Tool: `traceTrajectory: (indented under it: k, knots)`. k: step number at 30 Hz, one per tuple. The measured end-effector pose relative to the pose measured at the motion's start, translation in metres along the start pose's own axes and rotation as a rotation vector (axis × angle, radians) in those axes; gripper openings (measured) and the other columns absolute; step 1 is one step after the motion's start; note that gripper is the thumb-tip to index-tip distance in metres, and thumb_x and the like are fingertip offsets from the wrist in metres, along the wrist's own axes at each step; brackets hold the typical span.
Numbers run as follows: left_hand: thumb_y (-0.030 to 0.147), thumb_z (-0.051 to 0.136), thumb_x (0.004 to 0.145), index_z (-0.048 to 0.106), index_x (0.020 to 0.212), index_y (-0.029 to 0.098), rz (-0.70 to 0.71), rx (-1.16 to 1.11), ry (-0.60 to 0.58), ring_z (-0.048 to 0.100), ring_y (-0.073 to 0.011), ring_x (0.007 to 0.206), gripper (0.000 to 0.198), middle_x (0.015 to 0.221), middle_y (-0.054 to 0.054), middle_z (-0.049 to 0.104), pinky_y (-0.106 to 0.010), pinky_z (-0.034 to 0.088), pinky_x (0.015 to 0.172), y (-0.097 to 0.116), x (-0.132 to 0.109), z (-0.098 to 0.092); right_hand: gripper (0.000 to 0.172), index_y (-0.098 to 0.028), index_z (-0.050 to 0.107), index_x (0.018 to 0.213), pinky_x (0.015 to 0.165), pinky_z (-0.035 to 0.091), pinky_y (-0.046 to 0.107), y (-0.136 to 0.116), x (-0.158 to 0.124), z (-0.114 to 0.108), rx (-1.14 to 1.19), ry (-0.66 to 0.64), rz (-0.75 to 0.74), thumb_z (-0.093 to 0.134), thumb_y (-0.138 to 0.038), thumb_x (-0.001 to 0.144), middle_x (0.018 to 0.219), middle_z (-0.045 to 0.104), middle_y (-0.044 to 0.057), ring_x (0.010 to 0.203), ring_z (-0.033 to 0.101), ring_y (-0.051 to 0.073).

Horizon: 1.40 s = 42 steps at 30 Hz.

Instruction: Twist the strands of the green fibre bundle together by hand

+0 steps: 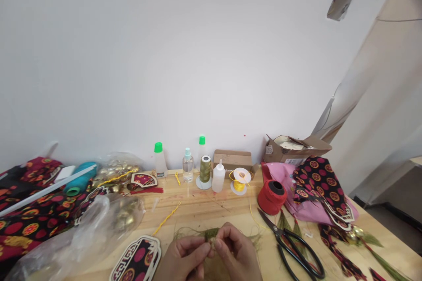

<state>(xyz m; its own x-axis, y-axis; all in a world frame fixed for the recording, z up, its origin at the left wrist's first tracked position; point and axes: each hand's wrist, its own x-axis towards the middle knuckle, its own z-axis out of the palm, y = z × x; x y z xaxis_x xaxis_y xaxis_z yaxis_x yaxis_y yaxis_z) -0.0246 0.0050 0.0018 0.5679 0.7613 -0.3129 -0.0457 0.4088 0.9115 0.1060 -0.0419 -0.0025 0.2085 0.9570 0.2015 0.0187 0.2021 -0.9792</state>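
My left hand (189, 257) and my right hand (235, 250) meet at the table's front, thumbs and fingertips pinched close together. Between them is a bundle of olive-green thread (211, 233), its loose strands fanning out behind and to both sides. The exact spot they pinch is partly covered by the fingers. Left of my left hand lies a flat ornament (136, 259) with patterned dark fabric, a pale cut-out border and a yellow cord (168, 218). Black-handled scissors (290, 243) rest to the right of my right hand, blades pointing away.
Along the wall stand a white squeeze bottle (218, 178), an olive thread spool (205, 170), a yellow cord spool (239, 184) and green-capped bottles (159, 162). A red thread cone (272, 197) and green tassels are at right. Plastic bags (82, 232) and patterned fabric (29, 210) cover the left.
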Motion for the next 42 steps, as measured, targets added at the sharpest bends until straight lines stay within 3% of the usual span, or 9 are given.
traceTrajectory:
  k: [4, 7, 16, 22, 29, 33, 42]
  knots:
    - [0.039, 0.064, 0.060, 0.065, 0.064, 0.010, -0.013, -0.005, 0.007, 0.027, 0.0010, 0.026, 0.029, 0.045, 0.000, 0.056, -0.015, 0.013, 0.027, -0.002, -0.001, 0.000, 0.024, -0.015, 0.048, 0.065, 0.050, 0.034, 0.021, -0.007, 0.000, 0.000, 0.040, -0.026, 0.016, 0.051, -0.037, 0.075, 0.057, 0.053, 0.001, 0.051, 0.044, 0.011]
    - [0.038, 0.064, 0.061, 0.066, 0.065, 0.011, -0.007, -0.010, 0.008, 0.031, 0.0005, 0.028, 0.028, 0.053, -0.003, 0.060, -0.015, 0.013, 0.027, -0.003, -0.001, 0.000, 0.023, -0.015, 0.048, 0.065, 0.050, 0.034, 0.021, -0.005, 0.000, 0.000, 0.064, -0.019, 0.006, 0.052, -0.036, 0.075, 0.057, 0.053, 0.000, 0.051, 0.045, 0.011]
    - [0.041, 0.064, 0.059, 0.066, 0.061, 0.011, 0.002, -0.002, -0.006, 0.029, 0.0008, 0.025, 0.030, 0.040, 0.001, 0.054, -0.014, 0.013, 0.027, 0.001, 0.000, 0.001, 0.021, -0.015, 0.058, 0.064, 0.045, 0.032, 0.019, 0.007, -0.001, -0.001, 0.117, 0.175, 0.016, 0.061, -0.035, 0.067, 0.055, 0.050, -0.002, 0.048, 0.043, 0.010]
    - [0.043, 0.065, 0.057, 0.065, 0.061, 0.011, -0.033, 0.001, 0.016, 0.021, 0.0014, 0.023, 0.032, 0.032, 0.005, 0.046, -0.015, 0.010, 0.027, 0.002, -0.001, 0.002, 0.021, -0.014, 0.059, 0.066, 0.044, 0.031, 0.020, 0.009, 0.000, 0.001, 0.087, 0.117, -0.033, 0.062, -0.035, 0.066, 0.057, 0.052, 0.000, 0.047, 0.046, 0.010]
    - [0.042, 0.064, 0.058, 0.063, 0.062, 0.011, -0.032, 0.003, 0.014, 0.021, 0.0015, 0.023, 0.031, 0.035, 0.004, 0.049, -0.016, 0.010, 0.028, 0.002, -0.002, 0.003, 0.026, -0.016, 0.053, 0.060, 0.045, 0.031, 0.020, 0.004, 0.000, 0.004, 0.101, 0.108, -0.015, 0.056, -0.039, 0.070, 0.052, 0.048, -0.002, 0.048, 0.045, 0.010]
    - [0.042, 0.064, 0.059, 0.064, 0.062, 0.011, -0.025, 0.004, 0.007, 0.025, 0.0018, 0.024, 0.031, 0.043, 0.000, 0.056, -0.016, 0.011, 0.028, 0.002, -0.002, 0.002, 0.026, -0.015, 0.052, 0.062, 0.046, 0.030, 0.020, 0.000, 0.000, 0.000, 0.043, 0.096, -0.014, 0.054, -0.040, 0.071, 0.056, 0.041, -0.003, 0.049, 0.039, 0.009]
    - [0.041, 0.064, 0.059, 0.065, 0.064, 0.010, -0.028, 0.030, 0.007, 0.031, -0.0009, 0.026, 0.032, 0.042, 0.000, 0.055, -0.016, 0.013, 0.029, 0.002, -0.003, 0.003, 0.024, -0.016, 0.051, 0.062, 0.044, 0.029, 0.019, -0.002, 0.001, -0.003, 0.012, 0.108, -0.032, 0.054, -0.038, 0.072, 0.056, 0.038, -0.004, 0.049, 0.035, 0.009]
